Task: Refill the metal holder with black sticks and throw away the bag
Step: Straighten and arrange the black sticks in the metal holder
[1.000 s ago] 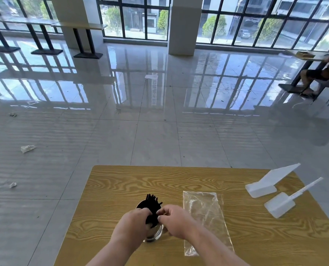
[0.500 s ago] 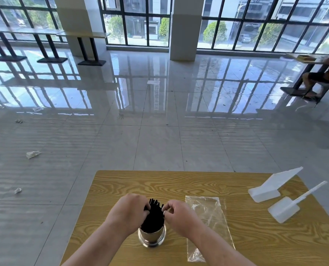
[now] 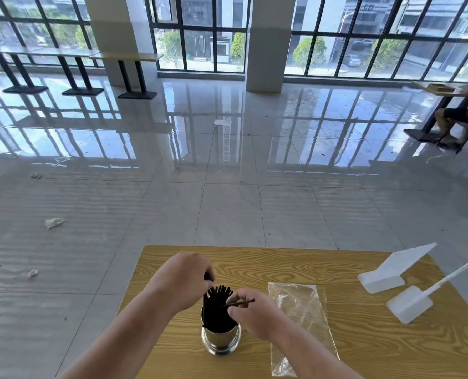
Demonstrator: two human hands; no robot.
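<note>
A shiny metal holder (image 3: 221,341) stands upright on the wooden table (image 3: 364,348), packed with a bundle of black sticks (image 3: 217,310) that fan out above its rim. My left hand (image 3: 185,283) curls over the top left of the bundle, fingers touching the stick ends. My right hand (image 3: 254,314) sits at the bundle's right side and pinches a single black stick (image 3: 241,302) that lies nearly level. A clear plastic bag (image 3: 299,318) lies flat and empty on the table just right of the holder.
Two white plastic sign stands (image 3: 391,269) (image 3: 413,302) lie at the table's right. Paper scraps (image 3: 54,222) litter the glossy tiled floor. A seated person (image 3: 462,116) is at the far right, and tables (image 3: 123,57) line the windows.
The holder now stands upright with the sticks inside. My left hand rose over the top of the bundle. My right hand has pulled one stick sideways out of the bundle.
</note>
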